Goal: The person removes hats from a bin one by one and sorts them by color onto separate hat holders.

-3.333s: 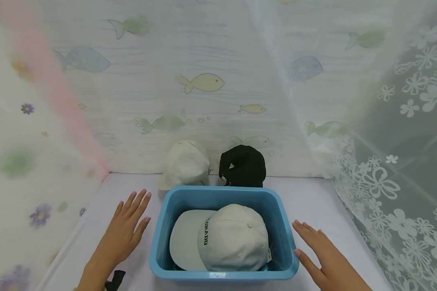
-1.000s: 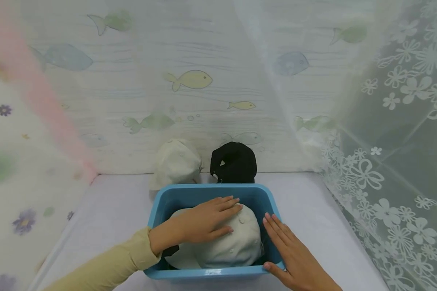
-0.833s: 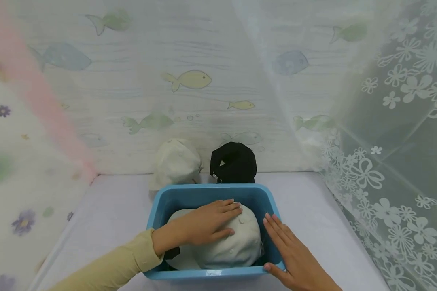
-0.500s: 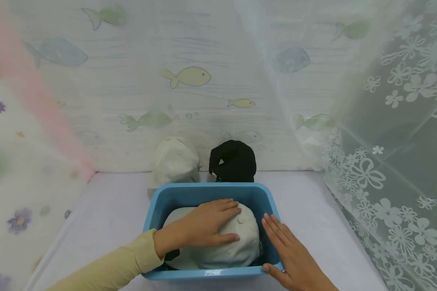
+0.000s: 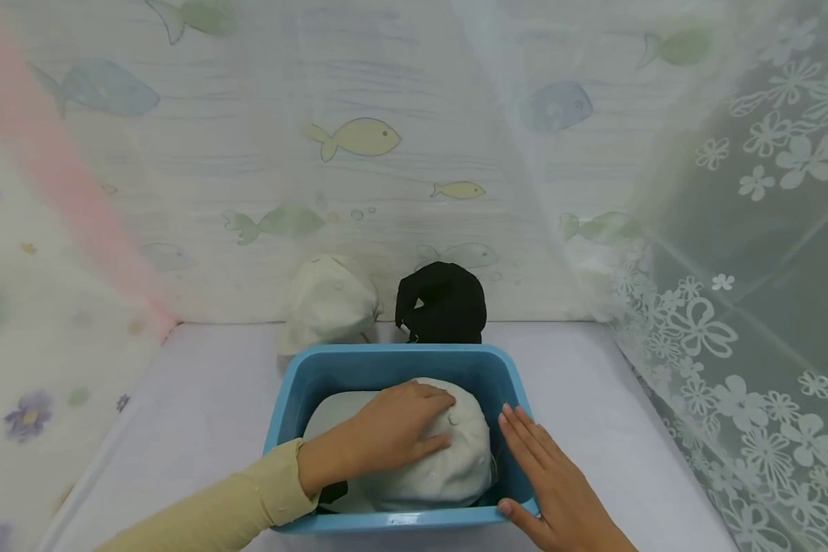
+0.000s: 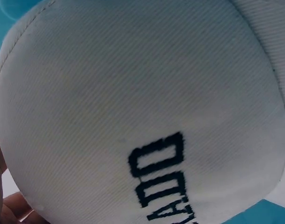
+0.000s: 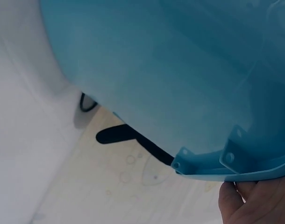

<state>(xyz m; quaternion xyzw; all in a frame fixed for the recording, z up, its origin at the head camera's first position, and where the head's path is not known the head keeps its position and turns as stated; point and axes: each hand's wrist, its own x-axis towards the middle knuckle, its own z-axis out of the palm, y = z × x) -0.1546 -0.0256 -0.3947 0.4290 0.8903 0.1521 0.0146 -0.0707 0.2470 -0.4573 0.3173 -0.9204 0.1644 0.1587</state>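
A white baseball cap [image 5: 448, 468] lies in a blue plastic bin [image 5: 414, 521]. My left hand [image 5: 393, 425] is on top of its crown, fingers bent and thumb apart, gripping the fabric. Dark embroidered letters on the cap front [image 6: 133, 93] fill much of the left wrist view, with parts of the fingers [image 6: 16, 205] at the lower left edge. My right hand [image 5: 559, 475] rests against the right rim of the bin, its fingers fairly straight. In the right wrist view that hand [image 7: 259, 203] touches the rim from outside.
Behind the bin stand an off-white cap [image 5: 334, 299] on the left and a black cap [image 5: 441, 303] on the right. A white cloth [image 5: 586, 383] covers the table. Sheer printed curtains [image 5: 400, 77] hang behind and at both sides.
My left hand came from beside the bin onto the cap; its fingers, flat a moment ago, are now bent on the crown. My right hand moved to the rim and stays there.
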